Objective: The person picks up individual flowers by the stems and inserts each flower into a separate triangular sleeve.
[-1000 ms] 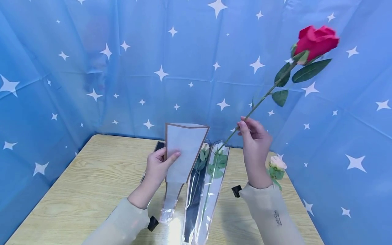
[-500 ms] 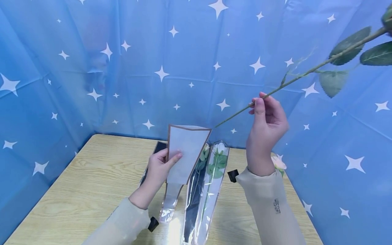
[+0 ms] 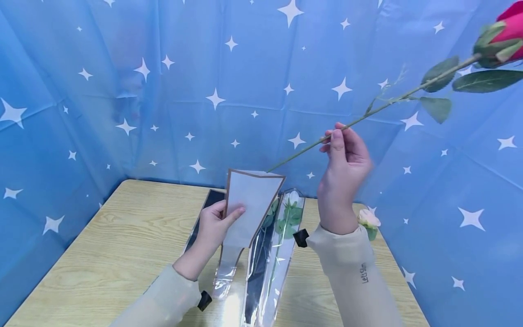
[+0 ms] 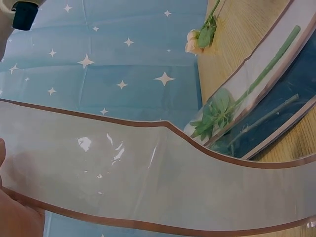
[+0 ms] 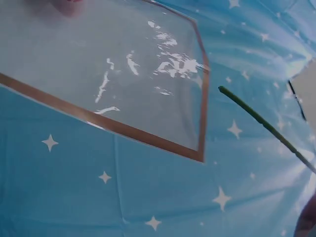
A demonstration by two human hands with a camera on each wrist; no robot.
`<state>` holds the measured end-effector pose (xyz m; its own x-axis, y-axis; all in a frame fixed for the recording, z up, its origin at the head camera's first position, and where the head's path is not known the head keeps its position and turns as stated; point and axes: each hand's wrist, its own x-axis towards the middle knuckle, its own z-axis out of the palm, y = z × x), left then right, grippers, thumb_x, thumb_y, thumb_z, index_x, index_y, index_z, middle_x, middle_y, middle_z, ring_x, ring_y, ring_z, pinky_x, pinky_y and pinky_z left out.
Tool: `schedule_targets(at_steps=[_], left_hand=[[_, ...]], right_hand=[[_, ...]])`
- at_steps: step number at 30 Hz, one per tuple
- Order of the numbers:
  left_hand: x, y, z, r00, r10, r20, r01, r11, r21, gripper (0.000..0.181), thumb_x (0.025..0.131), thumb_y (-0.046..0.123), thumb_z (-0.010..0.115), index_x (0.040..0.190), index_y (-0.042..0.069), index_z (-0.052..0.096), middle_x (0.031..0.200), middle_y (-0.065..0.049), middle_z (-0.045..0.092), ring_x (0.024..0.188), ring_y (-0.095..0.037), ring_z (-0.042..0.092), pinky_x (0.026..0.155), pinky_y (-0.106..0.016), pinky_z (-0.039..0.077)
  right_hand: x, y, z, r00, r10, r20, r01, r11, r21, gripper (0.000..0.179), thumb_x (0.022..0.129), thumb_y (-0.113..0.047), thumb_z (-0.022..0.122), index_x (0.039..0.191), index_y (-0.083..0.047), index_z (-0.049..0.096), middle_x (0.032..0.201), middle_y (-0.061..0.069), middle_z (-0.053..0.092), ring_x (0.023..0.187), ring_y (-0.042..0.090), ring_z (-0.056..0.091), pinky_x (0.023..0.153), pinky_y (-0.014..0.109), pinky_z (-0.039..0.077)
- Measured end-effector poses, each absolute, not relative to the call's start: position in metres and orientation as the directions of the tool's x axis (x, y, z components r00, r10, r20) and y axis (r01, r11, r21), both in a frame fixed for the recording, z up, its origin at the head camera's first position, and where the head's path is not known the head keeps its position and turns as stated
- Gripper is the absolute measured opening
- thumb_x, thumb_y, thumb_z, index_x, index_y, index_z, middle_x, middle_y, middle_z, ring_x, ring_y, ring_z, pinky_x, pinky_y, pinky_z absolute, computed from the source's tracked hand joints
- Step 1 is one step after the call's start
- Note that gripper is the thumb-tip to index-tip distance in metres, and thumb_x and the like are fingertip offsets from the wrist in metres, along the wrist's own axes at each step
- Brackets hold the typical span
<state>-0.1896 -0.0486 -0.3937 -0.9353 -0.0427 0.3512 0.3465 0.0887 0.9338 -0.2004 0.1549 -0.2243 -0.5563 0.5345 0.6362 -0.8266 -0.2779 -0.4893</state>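
Note:
My left hand (image 3: 212, 222) pinches a white flower sleeve (image 3: 251, 195) with a brown border, thumb across its front, wide end up. Above and to the right, my right hand (image 3: 345, 165) pinches the thin green stem of a red rose (image 3: 510, 38) between thumb and fingertips. The rose slants up to the right, its bloom partly cut off by the head view's edge. Its lower end overlaps the sleeve's top rim in the head view. In the right wrist view, the bare stem (image 5: 266, 126) ends just short of the sleeve's mouth (image 5: 203, 113).
On the wooden table (image 3: 122, 236), a white rose (image 3: 291, 211) lies in a clear-fronted sleeve, beside a dark sleeve (image 3: 259, 268) holding another flower. Another dark sleeve (image 3: 212, 197) lies behind my left hand. A loose pale rose (image 3: 369, 219) rests at the right edge. A starry blue curtain (image 3: 180, 68) surrounds the table.
My right hand has risen and tilted the red rose further right, then come slightly back left. The stem's lower end has moved to the sleeve's rim. The left hand and sleeve shifted slightly right.

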Motion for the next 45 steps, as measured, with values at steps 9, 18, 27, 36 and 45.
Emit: schedule_targets(at_steps=[9, 18, 27, 36, 45], left_hand=[[-0.189, -0.046, -0.396, -0.925, -0.037, 0.379, 0.373, 0.103, 0.922, 0.018, 0.081, 0.023, 0.075, 0.092, 0.009, 0.073, 0.083, -0.01, 0.073, 0.067, -0.008, 0.062, 0.053, -0.023, 0.045], [-0.187, -0.045, -0.394, -0.92, -0.021, 0.391, 0.387, 0.093, 0.917, 0.015, 0.082, 0.022, 0.074, 0.091, 0.01, 0.073, 0.074, -0.009, 0.07, 0.054, -0.008, 0.048, 0.046, -0.022, 0.031], [-0.187, -0.043, -0.393, -0.922, -0.025, 0.386, 0.383, 0.083, 0.92, 0.018, 0.081, 0.023, 0.074, 0.091, 0.008, 0.073, 0.078, -0.012, 0.071, 0.057, -0.009, 0.051, 0.046, -0.022, 0.032], [-0.187, -0.042, -0.392, -0.92, -0.026, 0.39, 0.386, 0.09, 0.918, 0.016, 0.082, 0.023, 0.074, 0.09, 0.009, 0.073, 0.068, -0.011, 0.067, 0.053, -0.009, 0.045, 0.046, -0.022, 0.03], [-0.182, -0.04, -0.385, -0.925, -0.045, 0.377, 0.372, 0.087, 0.924, 0.014, 0.082, 0.014, 0.074, 0.09, 0.003, 0.072, 0.076, -0.015, 0.07, 0.054, -0.007, 0.046, 0.047, -0.021, 0.031]], right_hand=[[-0.202, 0.15, -0.238, -0.588, 0.444, 0.676, -0.796, -0.171, -0.58, 0.012, 0.088, -0.005, 0.065, 0.097, 0.002, 0.069, 0.083, 0.009, 0.068, 0.072, 0.019, 0.06, 0.068, 0.028, 0.048], [-0.203, 0.147, -0.249, -0.654, 0.35, 0.671, -0.743, -0.131, -0.656, 0.026, 0.088, -0.009, 0.066, 0.104, 0.011, 0.064, 0.084, 0.003, 0.069, 0.07, 0.016, 0.061, 0.068, 0.026, 0.05], [-0.203, 0.142, -0.255, -0.714, 0.242, 0.657, -0.685, -0.051, -0.726, 0.026, 0.088, -0.014, 0.068, 0.104, 0.007, 0.066, 0.086, -0.002, 0.071, 0.075, 0.013, 0.064, 0.071, 0.026, 0.051], [-0.203, 0.137, -0.263, -0.73, 0.125, 0.672, -0.677, 0.009, -0.736, 0.024, 0.088, -0.009, 0.066, 0.103, 0.01, 0.065, 0.091, -0.002, 0.072, 0.078, 0.012, 0.067, 0.077, 0.026, 0.054], [-0.205, 0.132, -0.273, -0.754, 0.05, 0.654, -0.651, 0.066, -0.756, 0.021, 0.087, -0.01, 0.068, 0.1, 0.006, 0.068, 0.089, 0.006, 0.072, 0.077, 0.013, 0.068, 0.077, 0.028, 0.054]])
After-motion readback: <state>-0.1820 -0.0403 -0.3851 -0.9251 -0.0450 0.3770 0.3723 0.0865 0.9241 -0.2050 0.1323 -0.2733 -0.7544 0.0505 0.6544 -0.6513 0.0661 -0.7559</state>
